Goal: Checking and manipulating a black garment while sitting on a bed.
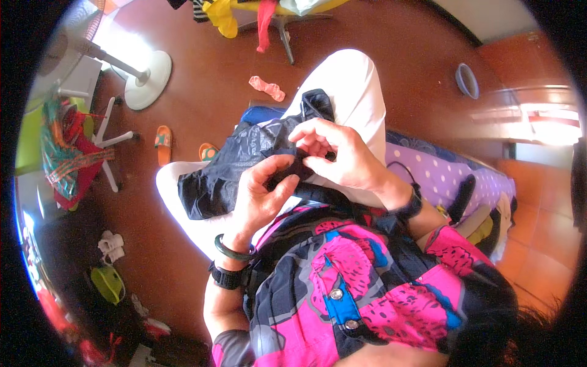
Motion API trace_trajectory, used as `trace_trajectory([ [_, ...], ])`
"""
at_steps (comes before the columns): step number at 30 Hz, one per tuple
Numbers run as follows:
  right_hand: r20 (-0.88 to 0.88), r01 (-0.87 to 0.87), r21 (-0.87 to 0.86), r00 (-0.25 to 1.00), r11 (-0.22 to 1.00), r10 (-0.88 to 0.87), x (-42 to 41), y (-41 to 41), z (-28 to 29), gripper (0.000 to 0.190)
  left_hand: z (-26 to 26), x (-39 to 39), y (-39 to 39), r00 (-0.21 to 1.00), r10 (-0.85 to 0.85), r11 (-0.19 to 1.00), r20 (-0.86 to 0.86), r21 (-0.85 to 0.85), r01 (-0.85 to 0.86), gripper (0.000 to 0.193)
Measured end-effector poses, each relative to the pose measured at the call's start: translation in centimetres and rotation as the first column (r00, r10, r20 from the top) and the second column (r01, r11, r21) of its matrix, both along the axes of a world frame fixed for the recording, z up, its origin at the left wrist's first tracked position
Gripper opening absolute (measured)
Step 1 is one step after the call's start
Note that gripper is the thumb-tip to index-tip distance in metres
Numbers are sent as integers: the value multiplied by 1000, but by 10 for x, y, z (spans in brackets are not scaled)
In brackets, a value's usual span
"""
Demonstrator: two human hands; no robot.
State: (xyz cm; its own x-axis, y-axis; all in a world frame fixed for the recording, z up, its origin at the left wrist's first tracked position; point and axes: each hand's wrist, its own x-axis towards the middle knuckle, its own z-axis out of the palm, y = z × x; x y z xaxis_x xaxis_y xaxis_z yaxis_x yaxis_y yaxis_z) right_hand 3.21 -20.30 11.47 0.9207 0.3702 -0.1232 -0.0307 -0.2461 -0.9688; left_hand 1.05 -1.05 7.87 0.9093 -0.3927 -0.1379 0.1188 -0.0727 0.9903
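A black cloth garment [247, 144] with a faint pattern lies across my lap, over my white trousers [357, 87]. My left hand [270, 188] is at its near edge, thumb and forefinger curved apart. My right hand [330, 151] is just to the right with bent fingers; dark cloth shows between the two hands. Whether the fingertips pinch the cloth is hard to tell. The garment's left end hangs over my left thigh, and its far end rests by my right knee.
Beyond my knees, a pink cloth [267, 88] lies on the red-brown floor. Orange slippers [163, 146], a fan base [149, 80] and a chair holding clothes [78, 151] are at the left. A polka-dot purple cloth [426, 176] and a blue basin [467, 81] are at the right.
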Motion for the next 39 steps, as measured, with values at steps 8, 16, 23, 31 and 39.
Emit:
trace_trajectory([
  [8, 115, -27, -100, 993, 995, 38, -2, 1, 1, 21, 7, 0, -3, 999, 32, 999, 13, 26, -32, 28],
  [16, 32, 130, -4, 991, 992, -130, -2, -12, 8, 13, -4, 11, 15, 928, -103, 875, 358, 475, -86, 20],
  [23, 32, 180, 37, 983, 983, -182, -2, -19, 12, 16, -13, 16, 23, 937, 89, 937, 338, 292, -194, 17],
  [31, 112, 206, 83, 970, 975, -215, -3, -19, 15, 12, -24, 13, 30, 951, 232, 939, 202, 210, -274, 13],
  [39, 91, 247, 99, 962, 964, -256, -1, -23, 8, 14, -18, 7, 33, 934, 295, 931, -199, -159, -328, 7],
])
